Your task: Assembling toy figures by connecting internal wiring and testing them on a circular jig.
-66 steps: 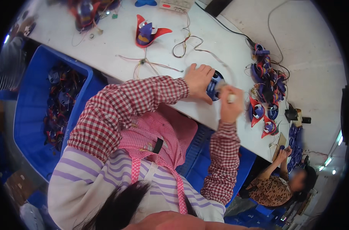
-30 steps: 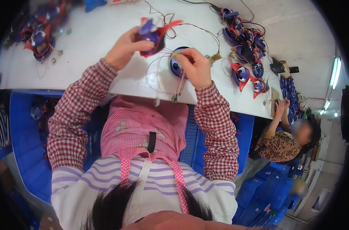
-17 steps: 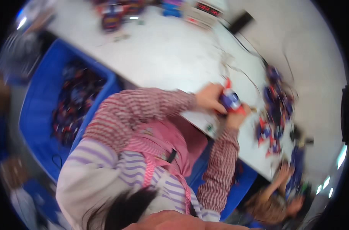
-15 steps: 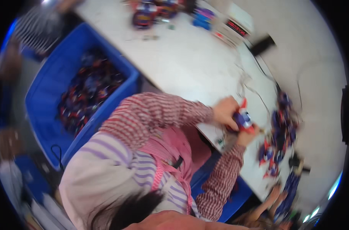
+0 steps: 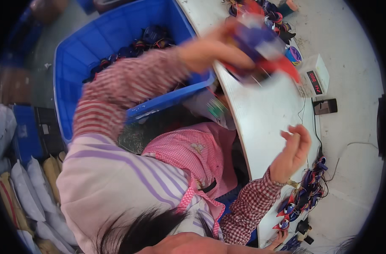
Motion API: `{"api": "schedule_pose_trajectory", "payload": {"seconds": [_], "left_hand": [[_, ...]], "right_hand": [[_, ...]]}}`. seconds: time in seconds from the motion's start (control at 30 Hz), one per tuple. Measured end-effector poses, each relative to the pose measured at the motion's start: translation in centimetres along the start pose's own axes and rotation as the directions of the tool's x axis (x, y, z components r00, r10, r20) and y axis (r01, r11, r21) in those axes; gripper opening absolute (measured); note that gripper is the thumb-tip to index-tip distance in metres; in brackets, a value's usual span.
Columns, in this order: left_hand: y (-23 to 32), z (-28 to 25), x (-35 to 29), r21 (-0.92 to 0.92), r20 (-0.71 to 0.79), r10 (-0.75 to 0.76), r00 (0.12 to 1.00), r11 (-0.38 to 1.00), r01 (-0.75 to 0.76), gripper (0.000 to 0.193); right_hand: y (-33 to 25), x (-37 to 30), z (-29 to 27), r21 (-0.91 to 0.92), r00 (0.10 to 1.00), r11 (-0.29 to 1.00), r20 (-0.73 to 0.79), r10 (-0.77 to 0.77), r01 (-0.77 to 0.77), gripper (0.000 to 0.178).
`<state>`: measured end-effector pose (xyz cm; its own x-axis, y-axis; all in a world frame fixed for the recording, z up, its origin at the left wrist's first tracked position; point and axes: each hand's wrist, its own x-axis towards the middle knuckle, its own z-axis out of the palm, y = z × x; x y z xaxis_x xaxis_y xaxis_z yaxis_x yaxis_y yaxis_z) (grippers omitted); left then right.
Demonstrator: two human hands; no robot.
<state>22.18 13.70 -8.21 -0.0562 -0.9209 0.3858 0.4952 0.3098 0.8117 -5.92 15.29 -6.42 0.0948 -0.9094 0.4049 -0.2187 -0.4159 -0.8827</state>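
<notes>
My left hand [image 5: 222, 48] is raised over the table edge beside the blue bin. It is closed around a purple and red toy part [image 5: 258, 42] with a white patch, smeared by motion. Thin wire-like strands stick out beneath that part. Over the white table [image 5: 261, 110], my right hand [image 5: 292, 152] is empty, its fingers half curled and apart. Nearest to it lies a pile of purple and red toy parts with wires [image 5: 313, 182]. Similar dark parts [image 5: 157, 36] fill the bottom of the blue bin [image 5: 74, 59], partly hidden by my left arm.
A white box with a red digital display [image 5: 318, 78] stands at the table's far side, by a small black stand [image 5: 325, 106] and a cable. More toy parts [image 5: 273, 17] lie at the top. Another person's hand [image 5: 279, 240] shows at lower right. Filled bags [image 5: 25, 192] stand at left.
Both hands were together on the toy part at the table. Now my left hand has carried it up toward the bin side, and my right hand has let go. The view has shifted too.
</notes>
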Motion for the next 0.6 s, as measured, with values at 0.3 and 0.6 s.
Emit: {"api": "schedule_pose_trajectory", "payload": {"seconds": [0.3,0.6], "left_hand": [[8.0,-32.9,-22.1,0.447,-0.832,0.267,0.486,0.842,0.302,0.064],[0.8,-50.6,-37.9,0.291,-0.904,0.08,0.42,0.836,0.466,0.036]], "right_hand": [[7.1,-1.8,1.8,-0.152,0.922,0.928,0.143,0.361,-0.34,0.02],[9.7,-4.1,-0.5,-0.315,0.84,0.791,-0.041,0.541,-0.525,0.022]]}}
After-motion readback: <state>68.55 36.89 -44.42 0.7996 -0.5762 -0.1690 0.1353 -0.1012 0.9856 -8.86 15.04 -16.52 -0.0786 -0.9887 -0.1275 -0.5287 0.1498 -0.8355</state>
